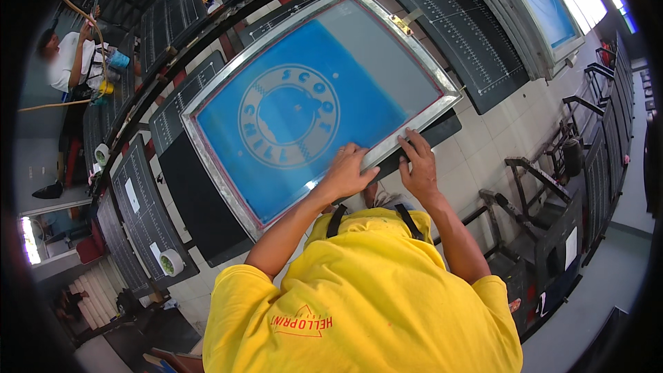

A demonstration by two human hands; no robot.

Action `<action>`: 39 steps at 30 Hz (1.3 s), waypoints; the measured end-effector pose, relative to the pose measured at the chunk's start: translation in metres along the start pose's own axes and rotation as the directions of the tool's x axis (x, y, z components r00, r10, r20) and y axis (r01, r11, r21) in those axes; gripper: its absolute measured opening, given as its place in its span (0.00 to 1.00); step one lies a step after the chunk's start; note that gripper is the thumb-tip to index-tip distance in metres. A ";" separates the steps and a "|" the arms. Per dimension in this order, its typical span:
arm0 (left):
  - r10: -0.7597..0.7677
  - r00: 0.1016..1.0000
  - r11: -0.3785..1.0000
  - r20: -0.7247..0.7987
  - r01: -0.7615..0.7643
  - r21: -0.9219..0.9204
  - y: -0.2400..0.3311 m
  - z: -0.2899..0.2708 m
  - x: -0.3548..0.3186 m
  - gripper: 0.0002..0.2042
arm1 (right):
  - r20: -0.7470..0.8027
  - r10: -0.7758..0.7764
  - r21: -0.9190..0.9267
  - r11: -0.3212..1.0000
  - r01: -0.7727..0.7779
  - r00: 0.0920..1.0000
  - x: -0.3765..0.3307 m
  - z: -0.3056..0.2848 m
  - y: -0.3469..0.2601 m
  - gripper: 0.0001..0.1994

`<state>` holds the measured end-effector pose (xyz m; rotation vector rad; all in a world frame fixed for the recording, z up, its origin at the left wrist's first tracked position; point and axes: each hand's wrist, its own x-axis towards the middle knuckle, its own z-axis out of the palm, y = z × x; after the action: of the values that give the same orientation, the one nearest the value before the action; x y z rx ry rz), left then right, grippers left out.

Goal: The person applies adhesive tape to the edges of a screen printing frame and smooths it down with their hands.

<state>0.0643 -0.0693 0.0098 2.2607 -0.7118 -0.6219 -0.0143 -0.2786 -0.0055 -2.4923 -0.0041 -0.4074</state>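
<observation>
A large silk-screen printing frame (228, 197) lies tilted across a dark board, with a metal rim and blue-coated mesh bearing a pale round emblem with lettering and a central figure. My left hand (347, 171) is closed over the near rim, its fingers on the mesh side and its thumb at the outer edge. Further right along that rim, my right hand (418, 166) grips the edge near the corner with its fingertips on top. The undersides of both grips are hidden.
Dark printing boards (449, 21) with white marks line both sides. A second blue screen (542, 0) stands at the upper right. Tape rolls (171, 262) rest on the left boards. Black metal racks (535, 193) stand to the right. Another person (72, 62) is at the upper left.
</observation>
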 end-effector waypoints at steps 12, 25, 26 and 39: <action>0.257 0.966 0.965 0.000 -0.257 0.043 0.037 0.053 0.149 0.22 | 0.040 0.024 -0.006 1.000 -0.024 0.999 -0.003 0.000 0.007 0.25; -0.153 0.988 0.964 0.028 0.143 0.226 0.004 -0.034 -0.091 0.22 | 0.100 -0.011 -0.042 0.999 0.016 0.995 -0.001 -0.007 0.005 0.24; -0.209 0.978 0.933 -0.019 0.205 0.296 -0.004 -0.035 -0.114 0.21 | 0.101 -0.014 -0.050 0.999 0.020 0.995 -0.001 -0.007 0.005 0.24; -0.345 0.865 0.783 -0.365 0.479 0.396 -0.068 -0.037 -0.239 0.27 | 0.225 -0.339 -0.051 0.932 0.358 0.913 0.014 0.004 -0.038 0.27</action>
<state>-0.0681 0.1416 0.0402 2.9357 -0.2247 -0.3319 -0.0033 -0.2464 0.0175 -2.6159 -0.5369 -0.2858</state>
